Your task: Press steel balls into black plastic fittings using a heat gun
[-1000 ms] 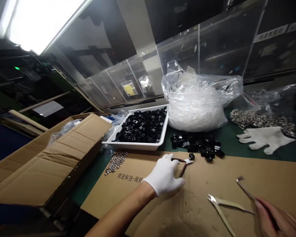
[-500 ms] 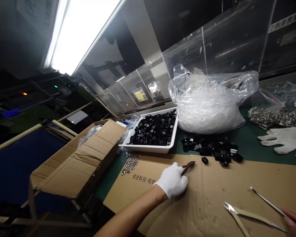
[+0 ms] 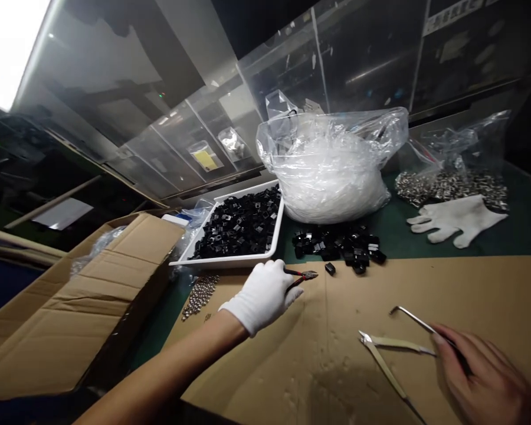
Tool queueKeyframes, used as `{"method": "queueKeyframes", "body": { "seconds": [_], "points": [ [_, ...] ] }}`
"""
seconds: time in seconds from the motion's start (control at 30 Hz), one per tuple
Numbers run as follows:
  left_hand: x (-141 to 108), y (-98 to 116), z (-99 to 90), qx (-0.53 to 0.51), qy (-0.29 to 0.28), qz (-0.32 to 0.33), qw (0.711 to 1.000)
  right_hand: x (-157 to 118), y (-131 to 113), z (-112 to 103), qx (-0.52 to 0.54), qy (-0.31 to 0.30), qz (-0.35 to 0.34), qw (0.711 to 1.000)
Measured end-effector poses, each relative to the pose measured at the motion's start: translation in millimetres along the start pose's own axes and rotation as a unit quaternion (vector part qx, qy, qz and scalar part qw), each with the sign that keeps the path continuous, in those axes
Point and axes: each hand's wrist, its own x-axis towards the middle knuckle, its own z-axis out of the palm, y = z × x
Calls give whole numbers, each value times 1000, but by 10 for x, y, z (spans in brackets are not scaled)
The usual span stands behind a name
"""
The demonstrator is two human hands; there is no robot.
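Observation:
My left hand (image 3: 263, 295), in a white glove, grips small red-handled cutting pliers (image 3: 308, 275) just above the cardboard sheet. Their jaws point right, toward a single black plastic part (image 3: 330, 269) a short gap away. Bare, my right hand (image 3: 482, 369) is closed around the dark handle of a thin metal hook tool (image 3: 418, 320) with a bent tip. Between the hands, cream-handled cutters (image 3: 376, 348) lie on the cardboard with their handles spread. A loose pile of black parts (image 3: 354, 248) sits just behind the single one.
Behind my left hand stands a white tray (image 3: 277, 239) full of black parts, with small metal balls (image 3: 199, 296) before it. A large clear plastic bag (image 3: 331, 171), a bag of metal pieces (image 3: 455, 183) and a white glove (image 3: 460, 219) lie behind. An open carton (image 3: 92, 295) is at left.
The view has swung right, bringing more of my right hand into sight. In my left hand the pliers' handles now show spread apart. The hook tool's bent tip has turned.

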Motion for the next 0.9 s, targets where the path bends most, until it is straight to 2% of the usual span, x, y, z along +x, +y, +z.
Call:
{"method": "queueKeyframes", "body": {
  "seconds": [0.13,0.27,0.47,0.67,0.9],
  "points": [
    [231,227,125,7,-6,11,1000,129,-253,-185,-1,-20,1,1000],
    [274,336,182,36,4,-36,999,153,-297,-214,8,-20,16,1000],
    [259,389,300,72,15,-74,995,164,-284,-199,25,-20,12,999],
    [313,428,440,74,25,-81,994,182,-298,-248,16,-21,10,1000],
    [410,454,549,57,27,-78,995,160,-278,-206,25,-20,10,999]
  ]
}}
